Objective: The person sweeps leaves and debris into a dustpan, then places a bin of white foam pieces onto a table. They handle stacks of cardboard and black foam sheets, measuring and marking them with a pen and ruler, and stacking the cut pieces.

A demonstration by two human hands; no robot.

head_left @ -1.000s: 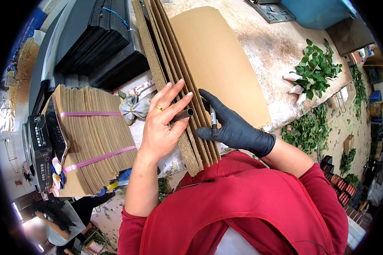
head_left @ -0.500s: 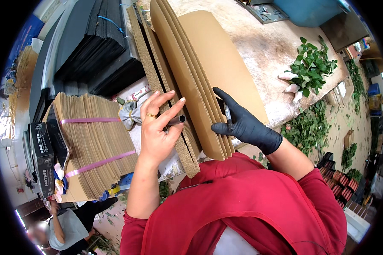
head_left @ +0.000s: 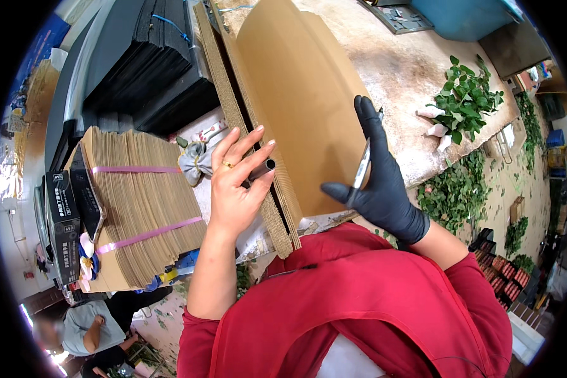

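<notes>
My bare left hand [head_left: 236, 183], a ring on one finger, has a dark tube-shaped marker cap [head_left: 262, 169] gripped between its fingers. It rests by the upright edges of a cardboard stack [head_left: 230, 120]. My right hand [head_left: 384, 176], in a black glove, holds a slim white-and-black marker [head_left: 362, 165] against the palm. Its thumb and fingers are spread around the marker, over the near right part of a large brown cardboard sheet [head_left: 296, 82]. That sheet lies tilted toward the right, its broad face showing.
Left of me stands a bundle of cardboard [head_left: 142, 195] with pink straps, beside black box stacks [head_left: 135, 69] and a glove box [head_left: 63, 233]. A grey cloth pouch [head_left: 195, 162] sits between. Leafy stems [head_left: 466, 101] lie at the table's right. Another person [head_left: 91, 327] is at lower left.
The several fanned cardboard sheets have dropped to the right and now show one broad face. My right hand has lifted off their edges and moved slightly right with the marker.
</notes>
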